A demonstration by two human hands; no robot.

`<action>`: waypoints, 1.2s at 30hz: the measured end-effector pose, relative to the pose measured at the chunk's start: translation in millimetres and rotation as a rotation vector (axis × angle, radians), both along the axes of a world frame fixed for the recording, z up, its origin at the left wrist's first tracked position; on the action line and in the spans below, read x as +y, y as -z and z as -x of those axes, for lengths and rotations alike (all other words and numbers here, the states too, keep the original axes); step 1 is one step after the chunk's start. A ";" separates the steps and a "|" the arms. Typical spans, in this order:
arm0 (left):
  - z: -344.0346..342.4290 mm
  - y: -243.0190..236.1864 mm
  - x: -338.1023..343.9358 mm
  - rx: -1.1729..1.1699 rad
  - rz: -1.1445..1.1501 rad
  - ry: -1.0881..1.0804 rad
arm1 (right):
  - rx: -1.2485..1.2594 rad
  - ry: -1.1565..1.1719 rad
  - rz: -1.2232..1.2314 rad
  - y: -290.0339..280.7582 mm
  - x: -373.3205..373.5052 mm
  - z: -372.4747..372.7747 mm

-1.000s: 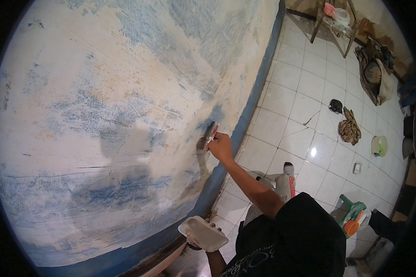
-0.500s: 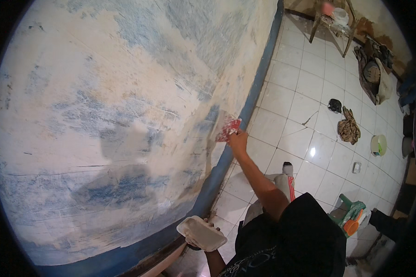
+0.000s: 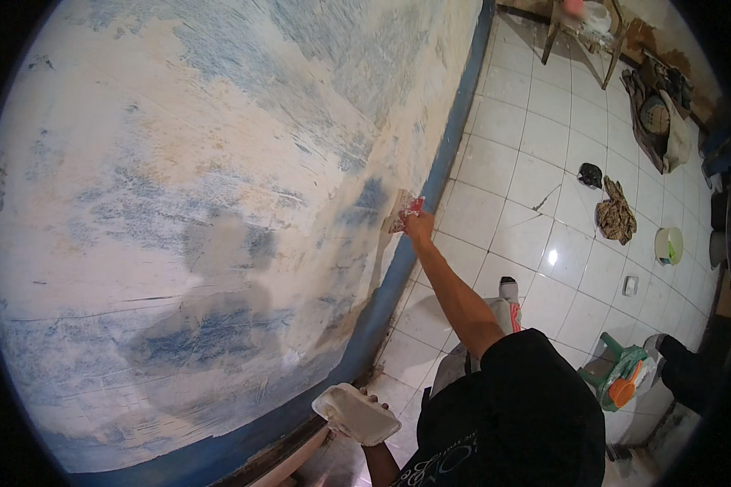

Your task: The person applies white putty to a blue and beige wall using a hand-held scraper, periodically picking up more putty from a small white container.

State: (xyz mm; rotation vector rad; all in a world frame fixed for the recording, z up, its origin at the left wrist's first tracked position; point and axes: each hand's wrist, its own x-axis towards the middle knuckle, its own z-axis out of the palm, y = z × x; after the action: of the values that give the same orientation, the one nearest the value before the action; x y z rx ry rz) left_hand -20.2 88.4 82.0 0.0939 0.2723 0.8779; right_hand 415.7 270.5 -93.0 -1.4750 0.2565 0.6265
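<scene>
My right hand (image 3: 419,226) grips a red putty knife (image 3: 401,212) smeared with pale filler. Its blade rests at the wall (image 3: 97,276), close above the blue band along the bottom. Patches of whitish filler cover much of this blue wall. Lower down, my left hand (image 3: 378,398) holds a shallow white tray (image 3: 331,403) from beneath, fingers curled round its far side. Off-white paste appears to lie in the tray. Most of the left palm is hidden under it.
On the white tiles stand a green stool (image 3: 612,367) with an orange scoop (image 3: 623,392) and a round pale tub (image 3: 668,244). A crumpled brown cloth (image 3: 616,213) and black bag (image 3: 590,175) lie there. A wooden chair (image 3: 581,32) stands far off. A dark-clothed limb (image 3: 686,377) shows at right.
My right hand and the putty knife have shifted slightly up along the wall, and the knife's angle has turned. The tray stays nearly in place. The dark limb beside the green stool has moved.
</scene>
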 end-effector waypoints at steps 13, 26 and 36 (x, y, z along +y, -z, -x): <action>12.4 15.9 5.9 0.013 -0.070 0.005 | -0.238 0.069 -0.002 -78.5 -5.9 12.6; 4.3 14.0 10.3 0.192 -0.077 -0.019 | -0.756 -0.426 0.170 -133.7 -15.7 96.7; -7.5 5.9 15.5 0.201 -0.116 -0.001 | -0.183 -0.141 0.020 -50.0 -27.7 29.5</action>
State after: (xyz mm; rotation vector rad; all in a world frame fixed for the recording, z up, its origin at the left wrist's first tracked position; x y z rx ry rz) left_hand -12.6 104.0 76.2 0.2911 0.4086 0.8858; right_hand 386.2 242.8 -43.0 -1.5685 0.0165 0.5978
